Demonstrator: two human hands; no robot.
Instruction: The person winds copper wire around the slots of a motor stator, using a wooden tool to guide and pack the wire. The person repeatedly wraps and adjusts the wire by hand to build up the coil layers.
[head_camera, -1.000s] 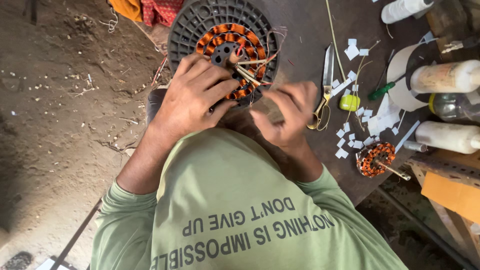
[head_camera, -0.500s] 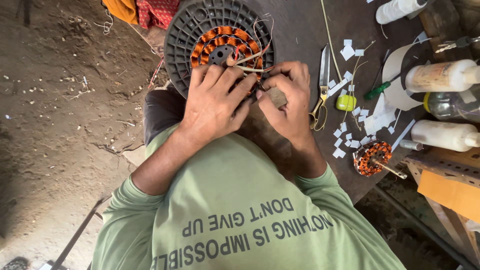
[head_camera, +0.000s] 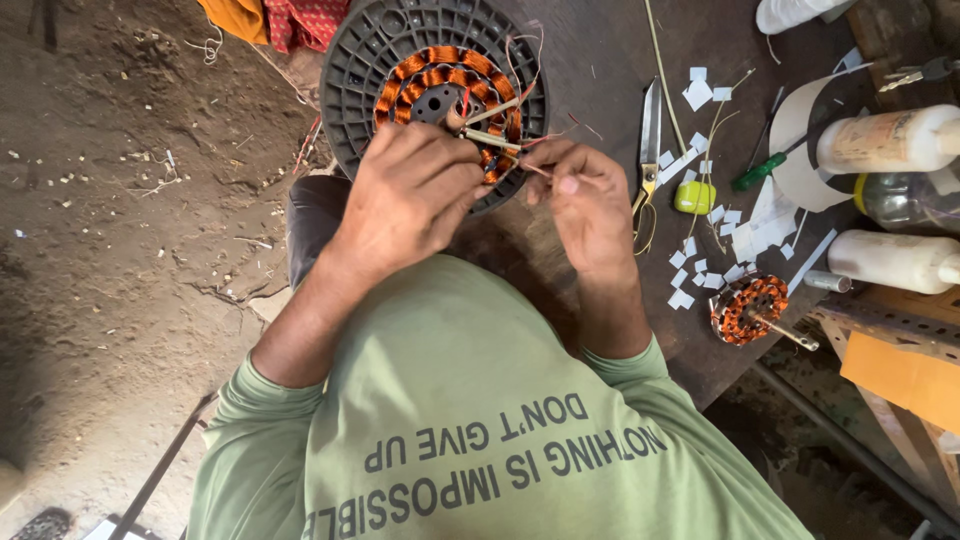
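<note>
— Far left? Bare dirt floor (head_camera: 110, 230), scattered with scraps.

— Upper middle? Round grey motor housing (head_camera: 360, 70) with orange copper windings (head_camera: 432, 62), lying at the top of the frame, just above both hands.

— Left hand (head_camera: 415, 195)? Draped over the lower windings, fingers curled down onto them; whether anything is pinched underneath, cannot tell.

— Right hand (head_camera: 585, 205)? Just right of the housing's rim, thumb and forefinger closed on a thin wire (head_camera: 535, 168) running back left into the windings.

— Further right? Scissors (head_camera: 648, 135) on the dark table (head_camera: 600, 60), then a small yellow-green roll (head_camera: 694, 197), white paper bits (head_camera: 700, 90), a green screwdriver (head_camera: 760, 172), a smaller wound stator (head_camera: 748, 308) at lower right, pale bottles (head_camera: 885, 140) at the edge.
</note>
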